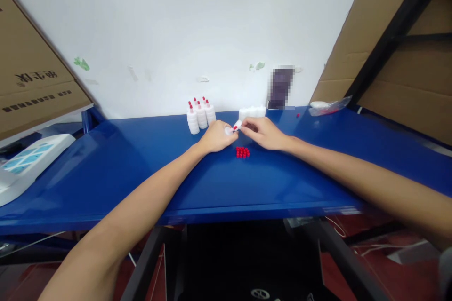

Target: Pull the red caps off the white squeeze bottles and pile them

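Note:
My left hand (218, 137) is closed round a white squeeze bottle (228, 130) whose nozzle tilts up to the right and ends in a red tip (235, 127). Close by, the fingers of my right hand (263, 131) are pinched together at a small white piece (238, 124) beside that tip. Whether this piece is a separate part or belongs to the bottle is not plain. Below the hands, small red caps (242, 152) stand packed in a block on the table. White bottles with red tips (201, 115) stand grouped behind my left hand.
More white bottles (252, 112) stand behind my right hand. A phone (280, 87) leans on the wall. One loose red cap (298, 115) and a clear plastic bag (330, 106) lie to the right on the blue table (148, 164). A white device (33, 162) sits at the left.

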`<state>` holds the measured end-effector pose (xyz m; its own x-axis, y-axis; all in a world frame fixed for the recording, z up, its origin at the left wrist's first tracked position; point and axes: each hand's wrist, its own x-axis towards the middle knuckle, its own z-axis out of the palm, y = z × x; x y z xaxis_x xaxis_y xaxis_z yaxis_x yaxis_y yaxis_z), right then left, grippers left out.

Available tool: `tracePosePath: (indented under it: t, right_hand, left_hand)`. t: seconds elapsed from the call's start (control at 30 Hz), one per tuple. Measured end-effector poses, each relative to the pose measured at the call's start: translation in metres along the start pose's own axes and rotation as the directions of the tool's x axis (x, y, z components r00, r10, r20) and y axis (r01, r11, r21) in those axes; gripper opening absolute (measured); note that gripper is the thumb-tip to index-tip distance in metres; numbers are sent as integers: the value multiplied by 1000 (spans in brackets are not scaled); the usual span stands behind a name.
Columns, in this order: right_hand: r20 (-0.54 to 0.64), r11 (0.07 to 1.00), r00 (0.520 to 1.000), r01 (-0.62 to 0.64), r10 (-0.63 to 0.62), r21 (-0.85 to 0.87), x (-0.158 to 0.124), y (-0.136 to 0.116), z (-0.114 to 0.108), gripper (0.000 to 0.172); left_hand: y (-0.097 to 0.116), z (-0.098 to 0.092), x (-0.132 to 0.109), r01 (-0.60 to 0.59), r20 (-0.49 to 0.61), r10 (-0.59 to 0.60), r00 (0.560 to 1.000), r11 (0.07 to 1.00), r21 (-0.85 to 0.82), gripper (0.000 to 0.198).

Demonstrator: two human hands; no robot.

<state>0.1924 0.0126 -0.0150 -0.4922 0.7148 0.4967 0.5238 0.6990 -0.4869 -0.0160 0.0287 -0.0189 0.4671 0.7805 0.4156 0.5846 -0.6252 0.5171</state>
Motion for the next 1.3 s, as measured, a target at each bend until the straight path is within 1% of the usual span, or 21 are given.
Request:
tracePosePath:
  t: [0.1,0.17,0.3,0.47,0.53,0.6,0.67,0.73,0.87,0.93,0.97,1.07,1.1,1.13,1.2,1.3]
  right_hand:
    - [-31,1000,1000,3,-2,19,-1,-1,-1,20]
    - [-42,999,999,9,-8,38,-1,-1,-1,19]
    - [-59,998,998,23,-20,56,-3,-3,-2,21]
    - [-125,997,991,48,-40,63,-5,-7,-5,23]
    - [-144,996,988,70,-61,56,-5,-8,-5,23]
    - [-148,994,985,100,-94,35,-4,-8,-5,21]
    - [-129,992,984,127,-124,14,-4,-7,-4,19]
    - [-106,991,985,135,-133,7,-3,-6,-2,18]
    - [-92,993,989,114,-112,18,-3,-4,-1,18]
    - [-93,994,990,107,-104,20,-4,-5,-2,20]
    - [-92,995,991,102,-100,19,-4,-5,-3,20]
    - [-45,995,994,98,-98,-8,-4,-10,-5,22]
    - [-24,994,994,102,-102,-26,-4,-11,-6,23]
    - [-7,993,994,108,-108,-45,-4,-13,-7,25]
    - [15,990,993,119,-118,-82,-3,-15,-8,29]
    - [67,985,991,127,-119,-119,-2,-16,-9,35]
  left_hand:
    - [-1,2,-3,-32,-67,32,997,999,0,37]
    - [-1,2,-4,-47,-96,47,994,999,5,37]
    - [-2,3,-4,-45,-91,43,995,999,-15,40]
    - [-2,1,-2,-52,-83,53,995,999,12,41]
    - [-1,0,-2,-53,-83,57,995,997,47,38]
    - [0,-1,-3,-78,-74,84,994,993,89,30]
    - [0,-3,-5,-121,-59,130,990,984,129,19]
    - [-1,-3,-6,-164,-45,172,984,974,154,15]
    - [-4,-3,-6,-235,-28,241,970,962,140,23]
    - [-5,-2,-7,-249,-34,255,966,960,131,30]
    - [-5,-2,-7,-243,-37,249,968,962,127,36]
    - [-5,-1,-8,-206,-28,211,977,970,131,65]
    - [-4,-1,-8,-198,-18,202,979,970,140,72]
    - [-4,-1,-8,-198,-7,202,979,969,150,74]
    - [-3,-1,-8,-229,14,230,973,959,169,65]
    - [-2,0,-7,-315,36,315,948,926,206,37]
